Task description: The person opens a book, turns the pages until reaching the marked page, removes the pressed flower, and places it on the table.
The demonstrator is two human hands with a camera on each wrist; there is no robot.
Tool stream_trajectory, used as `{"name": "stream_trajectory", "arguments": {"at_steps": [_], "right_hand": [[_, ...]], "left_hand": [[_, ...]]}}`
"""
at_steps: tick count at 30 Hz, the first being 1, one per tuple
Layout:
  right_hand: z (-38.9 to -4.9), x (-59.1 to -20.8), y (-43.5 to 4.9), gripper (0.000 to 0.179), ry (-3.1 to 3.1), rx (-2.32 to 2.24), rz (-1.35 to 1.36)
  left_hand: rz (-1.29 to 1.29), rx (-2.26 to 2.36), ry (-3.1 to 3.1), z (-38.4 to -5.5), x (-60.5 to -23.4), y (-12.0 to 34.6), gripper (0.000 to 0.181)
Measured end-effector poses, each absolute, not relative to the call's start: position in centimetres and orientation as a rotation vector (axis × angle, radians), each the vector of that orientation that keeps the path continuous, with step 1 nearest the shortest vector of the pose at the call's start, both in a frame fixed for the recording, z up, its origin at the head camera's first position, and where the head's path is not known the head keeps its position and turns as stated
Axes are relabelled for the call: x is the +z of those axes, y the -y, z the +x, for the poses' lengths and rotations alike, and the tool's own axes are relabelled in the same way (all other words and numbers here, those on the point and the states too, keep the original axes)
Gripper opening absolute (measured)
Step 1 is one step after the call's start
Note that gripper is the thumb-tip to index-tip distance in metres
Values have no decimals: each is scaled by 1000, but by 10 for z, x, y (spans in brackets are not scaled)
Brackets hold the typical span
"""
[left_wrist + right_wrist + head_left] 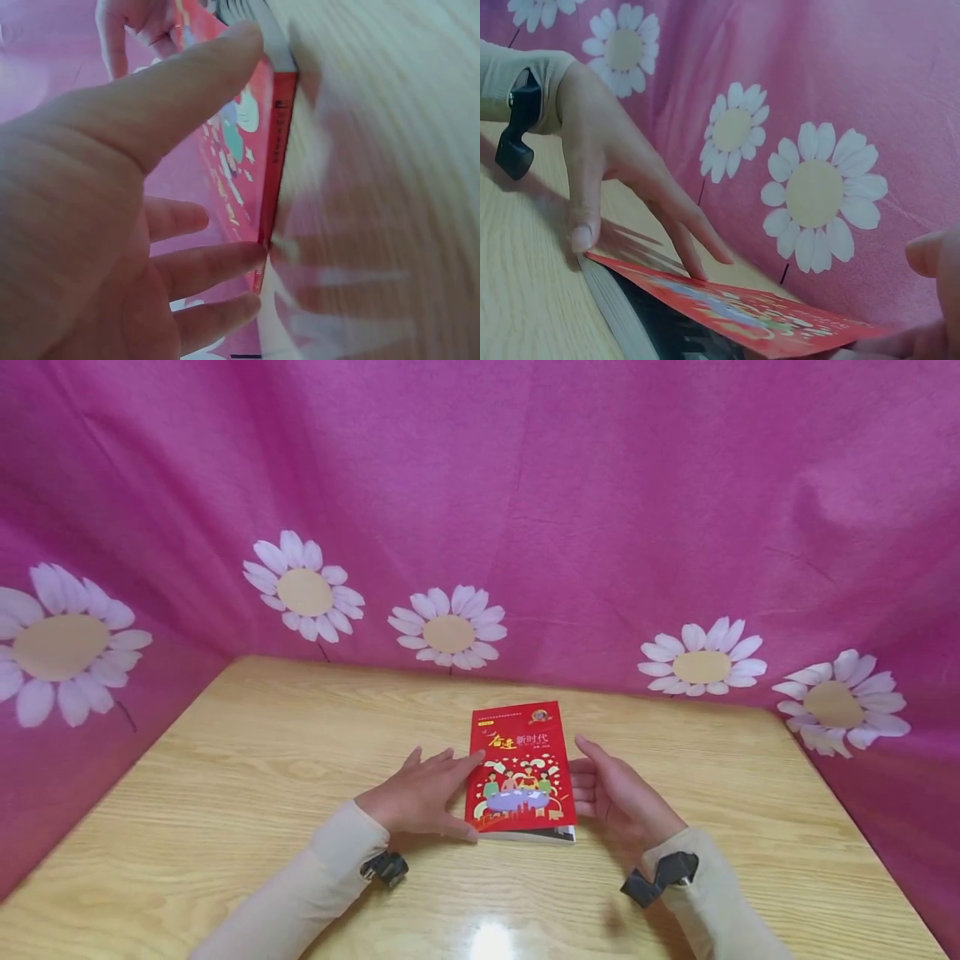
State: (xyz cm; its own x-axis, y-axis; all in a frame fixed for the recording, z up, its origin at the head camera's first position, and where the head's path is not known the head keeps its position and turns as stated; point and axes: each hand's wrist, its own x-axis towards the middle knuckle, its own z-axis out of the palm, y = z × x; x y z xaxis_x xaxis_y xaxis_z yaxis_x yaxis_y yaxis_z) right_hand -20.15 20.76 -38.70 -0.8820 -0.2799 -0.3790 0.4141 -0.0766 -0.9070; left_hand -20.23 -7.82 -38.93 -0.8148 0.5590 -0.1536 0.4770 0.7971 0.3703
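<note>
A red paperback book (522, 777) with gold and white lettering and cartoon figures lies on the table, its front cover raised a little along the right side. White page edges (606, 300) and a dark inner page show beneath the cover in the right wrist view. My left hand (423, 793) is spread at the spine side, thumb at the near left corner and fingertips by the spine (276, 165). At the right edge, my right hand (618, 789) has its fingers against the lifted cover, partly hidden by it, while its thumb (930, 255) stands apart.
The book rests on a pale wood-grain table (300, 718). Behind and at the sides hangs a magenta cloth (570, 510) printed with white daisies. Each wrist carries a black strap mount, such as the right one (660, 878).
</note>
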Motion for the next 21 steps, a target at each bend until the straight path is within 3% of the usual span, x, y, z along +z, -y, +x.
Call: {"name": "stream_trajectory", "arguments": {"at_steps": [17, 21], "right_hand": [[-190, -368, -192, 67, -1727, -2064, -23], [-185, -364, -184, 74, -1844, -2013, -79]], "left_hand": [[783, 492, -2711, -205, -388, 84, 99], [767, 470, -2727, -206, -387, 87, 95]]}}
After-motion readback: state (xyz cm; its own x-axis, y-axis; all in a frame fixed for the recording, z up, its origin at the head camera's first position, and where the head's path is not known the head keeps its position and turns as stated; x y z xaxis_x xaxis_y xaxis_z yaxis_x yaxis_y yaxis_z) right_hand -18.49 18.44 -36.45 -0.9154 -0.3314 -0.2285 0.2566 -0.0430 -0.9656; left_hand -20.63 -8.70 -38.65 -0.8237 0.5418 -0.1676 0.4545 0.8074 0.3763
